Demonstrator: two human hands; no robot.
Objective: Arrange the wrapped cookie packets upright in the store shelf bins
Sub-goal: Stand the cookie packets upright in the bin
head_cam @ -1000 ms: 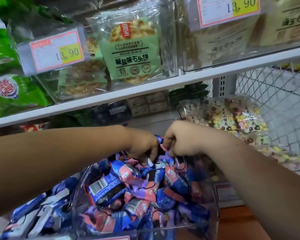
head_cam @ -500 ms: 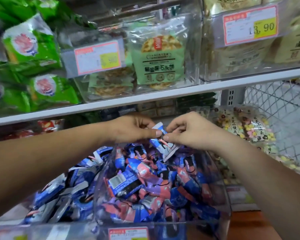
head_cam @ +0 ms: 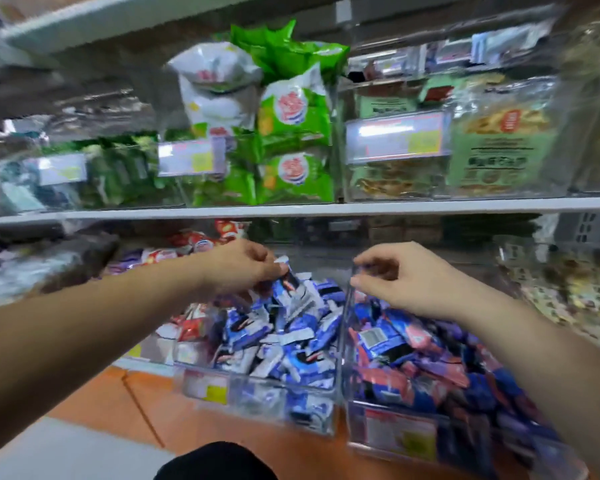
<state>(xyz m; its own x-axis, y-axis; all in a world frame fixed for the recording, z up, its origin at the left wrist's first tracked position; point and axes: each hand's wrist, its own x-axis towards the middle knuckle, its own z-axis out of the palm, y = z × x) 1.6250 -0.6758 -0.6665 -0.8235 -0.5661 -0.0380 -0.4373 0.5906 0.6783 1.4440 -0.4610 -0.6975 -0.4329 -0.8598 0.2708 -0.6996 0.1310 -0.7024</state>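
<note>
Heavy motion blur throughout. The left hand (head_cam: 246, 268) is over the back of the left bin (head_cam: 243, 382), thumb and fingers pinching one blue-and-white cookie packet (head_cam: 289, 284) by its upper end. The packet is tilted, its lower end among the heap of blue-and-white packets (head_cam: 291, 341) lying at all angles in that bin. The right hand (head_cam: 409, 282) is above the clear wall between the bins, fingers loosely curled, thumb and forefinger apart, nothing seen in its grasp; contact with the wall cannot be told. The right bin (head_cam: 392, 433) holds jumbled blue, pink and purple packets (head_cam: 413, 351). Green snack bags (head_cam: 291, 116) sit on the shelf above.
</note>
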